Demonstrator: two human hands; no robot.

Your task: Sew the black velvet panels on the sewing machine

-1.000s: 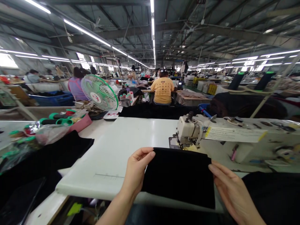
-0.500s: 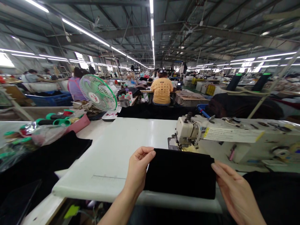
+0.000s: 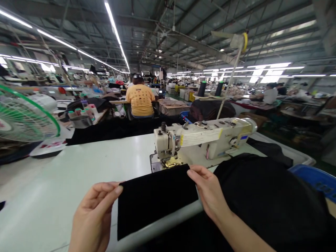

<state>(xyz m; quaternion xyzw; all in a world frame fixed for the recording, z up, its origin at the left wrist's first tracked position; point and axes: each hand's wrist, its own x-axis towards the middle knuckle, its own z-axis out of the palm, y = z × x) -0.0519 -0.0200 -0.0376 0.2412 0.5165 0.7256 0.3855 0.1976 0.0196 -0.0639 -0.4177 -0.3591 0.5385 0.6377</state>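
Observation:
A black piece of fabric is stretched between my two hands at the table's front edge. My left hand pinches its upper left corner between thumb and fingers. At the upper right corner, my right hand grips the fabric the same way. Just beyond the cloth's top edge stands a white sewing machine, its needle area close to the fabric but apart from the hands. A strip of paper with print is fixed along the machine's arm.
The pale table top spreads left of the machine. A large heap of black cloth lies at the right, near a blue basket. A green-rimmed fan stands far left. Ahead sits a person in a yellow shirt.
My view has turned to the right, so the machine and fan appear farther left. Both hands keep hold of the fabric, whose right end now sits higher in view than its left.

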